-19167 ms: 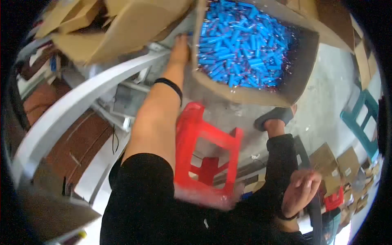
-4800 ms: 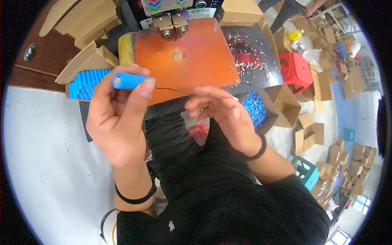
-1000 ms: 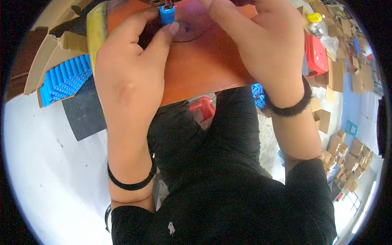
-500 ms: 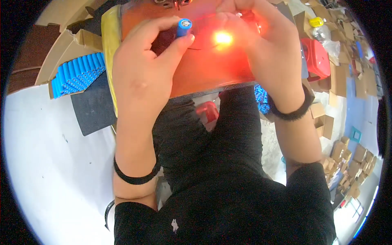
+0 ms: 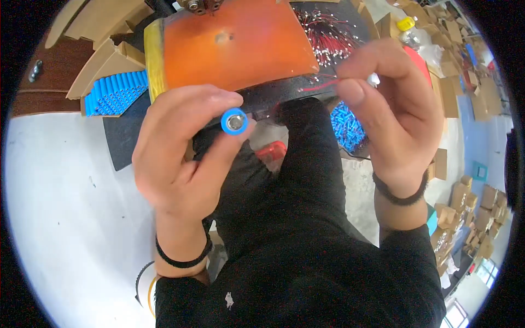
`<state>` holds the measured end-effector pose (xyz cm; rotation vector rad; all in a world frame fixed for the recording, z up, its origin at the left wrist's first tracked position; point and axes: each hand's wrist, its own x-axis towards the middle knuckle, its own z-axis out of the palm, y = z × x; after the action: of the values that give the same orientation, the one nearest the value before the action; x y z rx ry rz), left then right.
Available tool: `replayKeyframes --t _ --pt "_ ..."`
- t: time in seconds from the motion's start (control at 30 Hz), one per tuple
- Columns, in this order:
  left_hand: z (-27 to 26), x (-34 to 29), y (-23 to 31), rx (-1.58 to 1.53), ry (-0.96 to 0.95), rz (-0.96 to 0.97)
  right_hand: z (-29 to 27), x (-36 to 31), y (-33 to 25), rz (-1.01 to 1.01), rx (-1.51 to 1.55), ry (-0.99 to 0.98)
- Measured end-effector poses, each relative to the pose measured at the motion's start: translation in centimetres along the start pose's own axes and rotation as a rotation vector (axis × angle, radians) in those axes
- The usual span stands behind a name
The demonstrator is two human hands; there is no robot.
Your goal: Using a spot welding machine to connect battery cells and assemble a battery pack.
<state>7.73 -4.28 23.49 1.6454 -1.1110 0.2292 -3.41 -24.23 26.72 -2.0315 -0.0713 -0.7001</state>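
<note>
Between the thumb and fingers of my left hand (image 5: 178, 147) is a blue cylindrical battery cell (image 5: 234, 121), its round metal end facing me. My right hand (image 5: 396, 109) pinches a thin red wire (image 5: 320, 86) at thumb and forefinger, its bare tip pointing left toward the battery cell but apart from it. A small white connector (image 5: 373, 80) shows beside the right fingers. Both hands are in front of the near edge of an orange work surface (image 5: 240, 49).
Metal machine tips (image 5: 201, 5) hang over the far side of the orange surface. Red and black wires with white connectors (image 5: 331, 41) lie at its right. A carton holds blue battery cells (image 5: 116, 92) at left; more small blue pieces (image 5: 347, 128) are piled below right.
The bright orange flash over the work surface is gone. Both hands have drawn back toward me, the left still holding the battery cell. The red wire now shows clearly in my right hand.
</note>
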Motion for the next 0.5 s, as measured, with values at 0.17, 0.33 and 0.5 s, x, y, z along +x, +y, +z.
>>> replayKeyframes --t 0.17,0.33,0.5 --pt "0.3 -0.4 1.7 0.008 0.022 0.053 -0.4 -1.2 -1.6 -0.046 0.04 0.0" --pt "0.4 -0.9 2.6 0.036 0.018 0.037 -0.6 -1.8 -2.0 -0.094 0.016 0.007" --pt "0.4 -1.6 2.6 -0.009 -0.002 -0.069 -0.5 -2.6 -1.1 -0.03 0.07 -0.012"
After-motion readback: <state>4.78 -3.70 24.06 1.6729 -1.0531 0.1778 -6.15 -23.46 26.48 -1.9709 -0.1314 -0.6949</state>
